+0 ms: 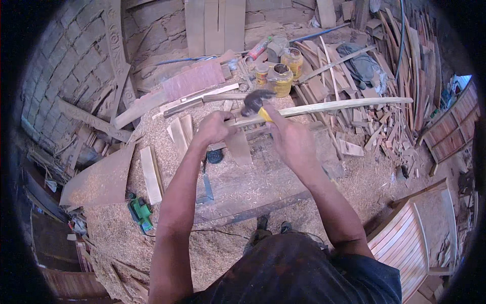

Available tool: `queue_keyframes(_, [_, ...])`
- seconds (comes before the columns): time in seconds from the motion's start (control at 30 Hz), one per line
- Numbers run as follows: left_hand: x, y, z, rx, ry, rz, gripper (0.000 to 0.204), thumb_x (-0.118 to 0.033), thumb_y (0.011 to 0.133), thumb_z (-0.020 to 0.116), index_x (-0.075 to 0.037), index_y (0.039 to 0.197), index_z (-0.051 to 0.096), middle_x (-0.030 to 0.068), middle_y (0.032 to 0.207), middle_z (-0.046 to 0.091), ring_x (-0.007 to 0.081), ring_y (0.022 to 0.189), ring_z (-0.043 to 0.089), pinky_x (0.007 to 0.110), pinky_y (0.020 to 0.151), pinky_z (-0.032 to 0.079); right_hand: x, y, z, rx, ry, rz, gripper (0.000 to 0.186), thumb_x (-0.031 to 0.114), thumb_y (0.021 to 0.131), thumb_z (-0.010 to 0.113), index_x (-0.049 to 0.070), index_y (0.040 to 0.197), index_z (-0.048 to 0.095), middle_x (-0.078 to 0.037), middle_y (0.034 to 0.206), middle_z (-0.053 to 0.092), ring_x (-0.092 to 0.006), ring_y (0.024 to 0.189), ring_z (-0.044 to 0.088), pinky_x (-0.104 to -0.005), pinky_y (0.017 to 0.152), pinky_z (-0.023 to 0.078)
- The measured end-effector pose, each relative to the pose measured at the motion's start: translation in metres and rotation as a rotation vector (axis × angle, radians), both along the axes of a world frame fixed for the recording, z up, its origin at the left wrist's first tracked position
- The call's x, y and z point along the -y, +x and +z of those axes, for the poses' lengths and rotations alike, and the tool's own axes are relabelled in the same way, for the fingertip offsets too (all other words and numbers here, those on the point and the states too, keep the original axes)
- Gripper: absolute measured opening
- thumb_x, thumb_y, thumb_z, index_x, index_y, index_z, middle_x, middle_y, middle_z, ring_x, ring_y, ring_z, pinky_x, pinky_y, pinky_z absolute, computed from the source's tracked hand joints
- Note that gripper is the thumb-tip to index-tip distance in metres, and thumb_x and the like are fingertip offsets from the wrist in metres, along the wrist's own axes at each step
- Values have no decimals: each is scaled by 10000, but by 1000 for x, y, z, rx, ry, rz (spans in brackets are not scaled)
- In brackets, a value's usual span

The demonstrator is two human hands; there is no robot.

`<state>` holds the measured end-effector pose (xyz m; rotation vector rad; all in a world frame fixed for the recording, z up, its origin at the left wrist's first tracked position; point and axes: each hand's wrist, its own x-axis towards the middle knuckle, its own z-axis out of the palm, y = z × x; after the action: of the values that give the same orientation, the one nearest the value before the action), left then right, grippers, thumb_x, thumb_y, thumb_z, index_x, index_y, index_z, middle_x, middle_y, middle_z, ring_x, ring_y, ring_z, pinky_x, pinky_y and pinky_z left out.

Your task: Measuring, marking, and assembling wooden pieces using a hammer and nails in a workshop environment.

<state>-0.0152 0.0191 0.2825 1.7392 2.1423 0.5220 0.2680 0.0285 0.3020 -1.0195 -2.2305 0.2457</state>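
Observation:
A long, slightly curved wooden strip [349, 103] runs from my left hand out to the right, above the workbench [238, 195]. My left hand [215, 127] is closed at the strip's left end, fingers pinched over it; anything small between them is hidden. My right hand [295, 144] grips a yellow-handled tool that looks like a hammer [259, 101]. Its dark head is smeared by motion, just above the strip and right of my left fingers. Below the hands, a short flat board [239, 148] lies beside a round black object [215, 156] and a metal square [205, 191].
A green power tool [139, 212] sits in shavings at the left, near a pale board [151, 175] and a brown panel [101, 180]. Yellow jars [280, 81] stand behind the strip. Scrap wood [374, 126] piles up at the right, above a slatted wooden panel [400, 235].

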Motion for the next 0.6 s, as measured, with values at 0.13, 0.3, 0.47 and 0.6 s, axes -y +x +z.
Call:
queue_keyframes(0.13, [-2,3,-1,30,-18,15,414,-319,792,919,-65,1110,843,150,951,809,278,898,771,407,838,569,6,-2,10,-110,133,-22,611,200,1049,662,228,1644,524,-187,814,742,-418,716,755,-563,635,605])
queue_keyframes(0.3, [-2,2,2,-26,-55,-28,481,-413,752,894,-172,1166,855,165,1033,822,358,990,788,470,896,586,-1,-2,4,202,-23,-39,638,168,1033,645,240,1654,514,-184,813,738,-407,698,755,-554,624,607])
queue_keyframes(0.47, [1,-2,-1,24,-39,-2,407,-324,753,898,-60,1056,838,140,882,793,265,835,749,410,810,563,-4,-6,-15,50,59,-14,646,202,1038,662,260,1661,501,-185,799,739,-405,698,752,-554,626,599])
queue_keyframes(0.6, [3,-2,-5,34,30,21,400,-317,752,895,-64,1056,841,126,858,790,251,816,746,401,795,562,-2,-6,-7,179,-39,-19,643,237,1040,688,259,1656,507,-191,812,740,-395,706,754,-552,625,594])
